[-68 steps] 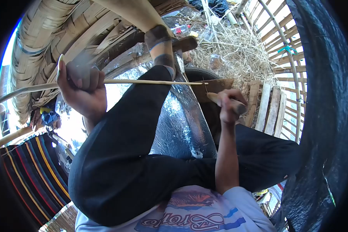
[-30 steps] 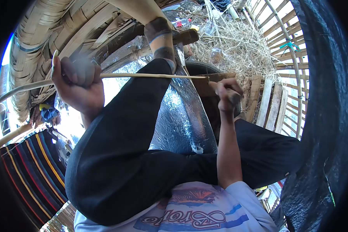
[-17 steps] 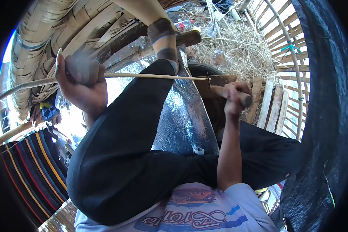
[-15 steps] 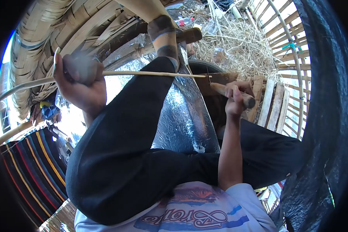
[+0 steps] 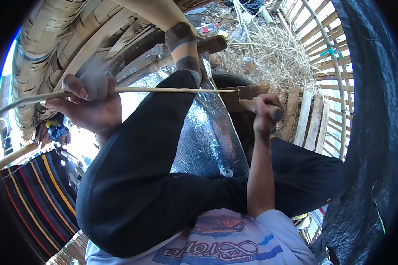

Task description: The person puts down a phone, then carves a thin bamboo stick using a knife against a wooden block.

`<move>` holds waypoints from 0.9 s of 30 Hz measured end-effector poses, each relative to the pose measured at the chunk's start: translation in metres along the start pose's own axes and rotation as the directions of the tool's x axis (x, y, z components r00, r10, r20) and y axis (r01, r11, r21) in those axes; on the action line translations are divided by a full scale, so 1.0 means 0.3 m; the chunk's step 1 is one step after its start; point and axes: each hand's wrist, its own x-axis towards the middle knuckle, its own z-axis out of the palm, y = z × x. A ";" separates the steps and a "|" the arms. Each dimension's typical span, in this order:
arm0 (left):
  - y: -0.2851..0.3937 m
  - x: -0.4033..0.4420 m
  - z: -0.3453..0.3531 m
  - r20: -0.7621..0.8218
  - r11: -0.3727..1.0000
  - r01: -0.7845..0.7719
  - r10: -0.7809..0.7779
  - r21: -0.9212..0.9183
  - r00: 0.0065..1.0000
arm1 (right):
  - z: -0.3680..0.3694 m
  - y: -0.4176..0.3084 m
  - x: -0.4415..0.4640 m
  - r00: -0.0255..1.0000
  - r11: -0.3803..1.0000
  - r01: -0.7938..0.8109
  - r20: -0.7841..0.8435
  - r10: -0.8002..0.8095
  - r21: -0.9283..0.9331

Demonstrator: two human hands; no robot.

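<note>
- Two hands showed in my head view, both occupied and well apart from each other.
- Left hand [image 5: 95,102]: fingers curled round a long pale stick [image 5: 150,89], thumb stretched outward beneath it. A hazy patch blurred the knuckles, so I could not judge how firm the grip was.
- Stick: it ran nearly level from the left hand towards the right, its other end bending downward at far left. It crossed the dark trousers [image 5: 132,163] near the bent knee; I could not tell whether it rested on the cloth.
- Right hand [image 5: 266,112]: I noted it closed round the handle of a wooden-handled tool [image 5: 247,105], palm narrow about the grip.
- A thin dark blade [image 5: 239,93] stood up from the handle's near end, right at the stick's tip. Contact between blade and wood: too fine for me to confirm.
- Below the stick I logged a shiny silver sheet [image 5: 208,132] between the legs.
- Beyond the right hand lay weathered wooden slats [image 5: 303,117], with loose straw [image 5: 274,53] farther off.
- At left I recorded woven bamboo [image 5: 53,35] above a striped cloth [image 5: 40,194]; a dark plastic sheet [image 5: 371,110] hung at right.
</note>
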 end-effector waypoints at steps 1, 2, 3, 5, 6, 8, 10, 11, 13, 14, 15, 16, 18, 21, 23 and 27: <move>0.005 -0.001 -0.010 -0.002 1.000 0.005 -0.005 0.010 1.000 | 0.011 -0.036 0.004 0.999 0.989 -0.017 -0.029 0.022 0.149; 0.005 -0.001 -0.019 0.032 1.000 0.015 -0.014 -0.023 0.999 | 0.022 -0.071 0.011 1.000 0.966 0.010 -0.001 -0.010 0.259; 0.002 -0.003 -0.026 0.067 0.998 0.027 -0.023 -0.063 0.997 | 0.017 -0.045 -0.003 1.000 0.967 0.004 -0.004 -0.003 0.256; -0.005 -0.007 -0.044 0.108 0.992 0.031 -0.018 -0.122 0.994 | -0.010 0.019 -0.007 0.997 0.994 0.074 -0.023 -0.076 -0.074; -0.006 -0.007 -0.038 0.146 0.985 0.027 -0.003 -0.168 0.989 | -0.018 0.007 0.002 0.996 0.993 0.082 -0.022 -0.084 -0.080; -0.007 -0.010 -0.027 0.143 0.988 0.023 -0.001 -0.153 0.990 | -0.018 -0.012 0.008 0.999 0.996 0.052 0.008 -0.051 -0.072; 0.007 -0.012 -0.039 0.129 0.992 0.028 -0.013 -0.122 0.992 | 0.013 -0.056 0.007 1.000 0.984 0.022 0.002 -0.022 0.177; 0.009 -0.012 -0.047 0.145 0.992 0.041 -0.023 -0.120 0.989 | 0.019 -0.078 0.014 0.997 0.961 0.071 0.022 -0.080 0.268; 0.002 -0.015 -0.049 0.162 0.989 0.060 -0.038 -0.135 0.986 | 0.006 -0.033 -0.004 0.999 0.997 0.027 0.018 -0.028 0.071; -0.002 -0.014 -0.049 0.161 0.987 0.054 -0.030 -0.151 0.987 | -0.005 0.000 -0.002 0.996 0.997 0.055 0.077 -0.051 -0.045; -0.002 -0.010 -0.040 0.159 0.986 0.043 -0.017 -0.162 0.987 | 0.008 -0.005 0.015 0.988 0.984 0.091 0.140 -0.069 -0.154; -0.005 -0.006 -0.030 0.164 0.986 0.035 -0.008 -0.164 0.987 | 0.012 -0.022 0.022 0.991 0.993 -0.063 0.115 0.075 -0.100; -0.002 -0.007 -0.023 0.143 0.990 0.042 -0.022 -0.136 0.989 | 0.010 -0.055 0.031 0.996 0.997 -0.015 0.086 0.008 0.074; 0.001 -0.013 -0.035 0.123 0.991 0.041 -0.026 -0.125 0.992 | 0.014 -0.056 0.017 0.997 0.950 0.056 0.031 -0.069 0.308; -0.005 -0.010 -0.030 0.116 0.992 0.043 -0.029 -0.121 0.993 | 0.003 -0.018 0.026 0.999 0.973 0.034 0.018 -0.039 0.229; -0.007 -0.004 -0.019 0.146 0.988 0.049 -0.027 -0.148 0.989 | 0.015 -0.103 0.055 1.000 0.941 0.028 -0.003 -0.028 0.338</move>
